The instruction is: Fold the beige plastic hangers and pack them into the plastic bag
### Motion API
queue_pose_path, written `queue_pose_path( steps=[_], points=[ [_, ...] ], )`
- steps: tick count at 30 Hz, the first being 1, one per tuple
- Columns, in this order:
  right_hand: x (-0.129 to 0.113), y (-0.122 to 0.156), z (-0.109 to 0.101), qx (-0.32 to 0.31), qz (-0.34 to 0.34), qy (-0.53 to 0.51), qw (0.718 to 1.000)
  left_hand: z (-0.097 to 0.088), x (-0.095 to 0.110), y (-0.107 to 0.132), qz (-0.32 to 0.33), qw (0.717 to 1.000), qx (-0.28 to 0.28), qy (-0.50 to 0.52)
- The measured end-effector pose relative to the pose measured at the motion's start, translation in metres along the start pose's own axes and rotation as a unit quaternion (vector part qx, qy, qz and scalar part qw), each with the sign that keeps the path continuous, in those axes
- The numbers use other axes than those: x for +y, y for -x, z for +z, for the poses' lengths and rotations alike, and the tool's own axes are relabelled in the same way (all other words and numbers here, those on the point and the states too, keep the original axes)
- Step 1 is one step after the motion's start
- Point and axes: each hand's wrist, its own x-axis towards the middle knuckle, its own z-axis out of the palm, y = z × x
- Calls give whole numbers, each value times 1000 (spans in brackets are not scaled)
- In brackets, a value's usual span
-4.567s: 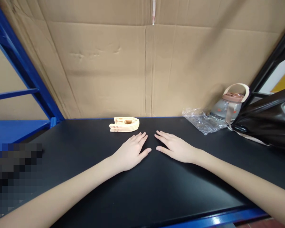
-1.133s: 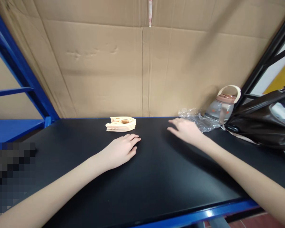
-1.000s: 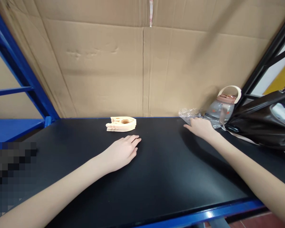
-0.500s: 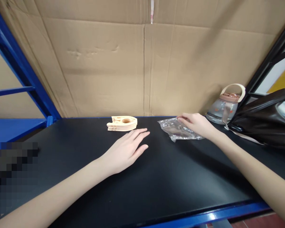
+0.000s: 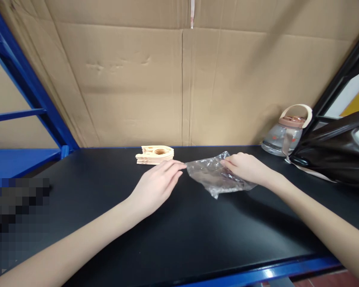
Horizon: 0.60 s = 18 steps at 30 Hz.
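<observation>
R hand (image 5: pixel 245 169) pinches clear plastic bag (image 5: pixel 211 176) over worktop (image 5: pixel 179 247); bag's betw. hands, long axis roughly L–R, R nearer. L hand (image 5: pixel 156 185) half-curled, tips at bag's L corner; can't tell if gripping.

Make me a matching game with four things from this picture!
Things:
1. plastic bag
2. bottle
3. stacked pieces
4. tabletop

Clues:
A. black
B. held by the right hand
C. has a pale looped handle
D. cream-coloured, just beyond the left hand

Right pairs: 1-B, 2-C, 3-D, 4-A
</observation>
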Motion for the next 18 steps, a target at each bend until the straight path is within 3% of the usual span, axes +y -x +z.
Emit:
queue_pose_path(
  steps=[3, 9, 14, 18],
  points=[
    [-15, 7, -6, 12, -48, -55, 997, -1, 1, 1, -22, 998, -19, 64],
    [-17, 10, -5, 14, -96, -87, 991, 3, 17, 8, 27, 973, -200, 116],
    [-10, 7, -1, -11, -61, -168, 984, 4, 18, 8, -2, 972, -216, 89],
    [-12, 10, -3, -23, -58, -165, 984, 3, 12, 8, 10, 972, -221, 77]
  ],
)
